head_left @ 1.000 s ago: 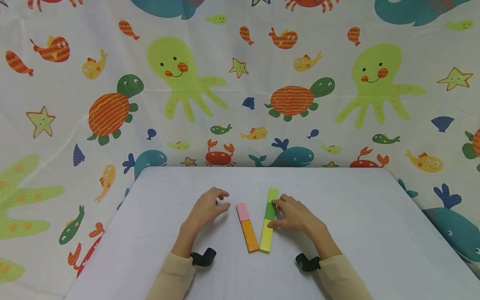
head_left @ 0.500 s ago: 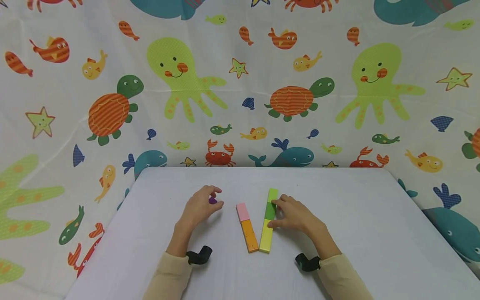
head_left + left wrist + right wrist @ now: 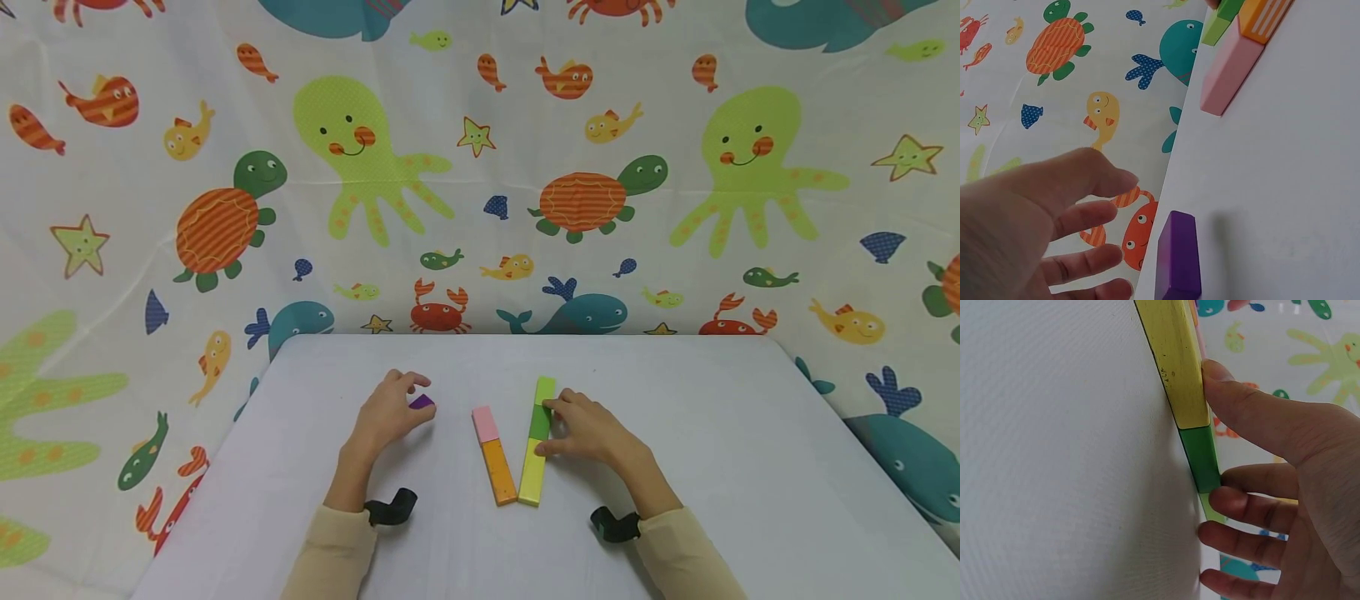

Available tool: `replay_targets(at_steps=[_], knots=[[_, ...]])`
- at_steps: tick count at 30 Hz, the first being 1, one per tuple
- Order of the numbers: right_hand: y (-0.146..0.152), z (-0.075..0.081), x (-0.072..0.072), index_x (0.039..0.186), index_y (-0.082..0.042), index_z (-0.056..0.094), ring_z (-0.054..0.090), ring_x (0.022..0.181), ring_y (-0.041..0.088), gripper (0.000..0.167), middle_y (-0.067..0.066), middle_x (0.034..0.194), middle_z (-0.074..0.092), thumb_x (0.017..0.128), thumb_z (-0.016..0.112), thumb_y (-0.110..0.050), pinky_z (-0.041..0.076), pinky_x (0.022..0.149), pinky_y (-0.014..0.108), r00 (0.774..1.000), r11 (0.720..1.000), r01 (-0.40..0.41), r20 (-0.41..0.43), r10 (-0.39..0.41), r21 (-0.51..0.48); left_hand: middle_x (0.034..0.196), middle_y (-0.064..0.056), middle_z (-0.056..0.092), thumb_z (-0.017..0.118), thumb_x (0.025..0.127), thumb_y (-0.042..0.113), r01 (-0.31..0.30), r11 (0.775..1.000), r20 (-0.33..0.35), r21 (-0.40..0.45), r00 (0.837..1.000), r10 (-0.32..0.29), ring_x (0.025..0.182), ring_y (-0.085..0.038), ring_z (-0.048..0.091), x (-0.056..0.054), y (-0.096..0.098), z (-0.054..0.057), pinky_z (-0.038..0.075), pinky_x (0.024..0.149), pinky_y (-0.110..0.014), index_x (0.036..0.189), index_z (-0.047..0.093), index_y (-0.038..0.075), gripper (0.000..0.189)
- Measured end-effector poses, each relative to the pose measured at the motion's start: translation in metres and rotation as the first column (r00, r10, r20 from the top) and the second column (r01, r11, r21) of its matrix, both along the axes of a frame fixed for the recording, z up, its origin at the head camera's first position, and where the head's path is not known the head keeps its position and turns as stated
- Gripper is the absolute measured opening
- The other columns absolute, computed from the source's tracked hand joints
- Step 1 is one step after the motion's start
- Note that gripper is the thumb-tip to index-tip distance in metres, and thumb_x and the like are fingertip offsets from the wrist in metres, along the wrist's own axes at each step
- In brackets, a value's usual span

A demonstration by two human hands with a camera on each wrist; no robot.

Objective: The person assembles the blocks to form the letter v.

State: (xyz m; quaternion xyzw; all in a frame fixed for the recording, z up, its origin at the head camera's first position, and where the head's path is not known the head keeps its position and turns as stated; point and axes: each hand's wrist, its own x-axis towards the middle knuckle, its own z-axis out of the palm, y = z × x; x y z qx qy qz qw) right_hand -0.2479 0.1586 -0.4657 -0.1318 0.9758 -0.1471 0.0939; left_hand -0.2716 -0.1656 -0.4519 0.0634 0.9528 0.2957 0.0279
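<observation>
My left hand (image 3: 384,414) is at the left of the table, fingers and thumb spread apart and holding nothing. Right by them lies a purple block (image 3: 423,402), partly hidden by the hand in the head view; the left wrist view shows the fingertips apart from this purple block (image 3: 1179,256). My right hand (image 3: 591,429) rests against a row of blocks: the thumb touches the yellow block (image 3: 533,475), and a fingertip meets the green block (image 3: 539,422). Beyond is a light green block (image 3: 547,388). The right wrist view shows loosely extended fingers beside the green block (image 3: 1199,459).
A pink block (image 3: 485,423) and an orange block (image 3: 499,473) form a slanting row between the hands. Its near end almost meets the yellow block's, making a V. Behind the white table (image 3: 697,433) hangs a sea-animal curtain (image 3: 480,183).
My left hand has drawn back to the left, and more of the purple block shows between its fingers and thumb. The right hand and the two rows look unmoved.
</observation>
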Motion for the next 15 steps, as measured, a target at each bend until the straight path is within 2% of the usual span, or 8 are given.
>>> replay_targets(at_steps=[7, 15], knots=[[0.000, 0.000, 0.000, 0.138, -0.012, 0.060, 0.056, 0.115, 0.024, 0.083, 0.008, 0.128, 0.060, 0.073, 0.081, -0.059, 0.048, 0.105, 0.048, 1.000, 1.000, -0.002, -0.006, 0.002, 0.001, 0.124, -0.017, 0.058, 0.073, 0.086, 0.031, -0.034, 0.999, 0.044, -0.028, 0.998, 0.035, 0.109, -0.030, 0.058, -0.001, -0.006, -0.002, 0.055, 0.089, -0.048, 0.129, 0.063, 0.015, 0.048], [0.000, 0.000, 0.000, 0.138, -0.012, 0.059, 0.056, 0.116, 0.024, 0.083, 0.008, 0.129, 0.059, 0.073, 0.081, -0.059, 0.048, 0.105, 0.049, 1.000, 1.000, -0.003, -0.004, 0.003, 0.003, 0.122, -0.017, 0.059, 0.072, 0.087, 0.028, -0.026, 0.999, 0.083, -0.026, 0.996, 0.028, 0.107, -0.030, 0.059, -0.002, -0.011, -0.007, 0.054, 0.089, -0.049, 0.129, 0.062, 0.014, 0.046]])
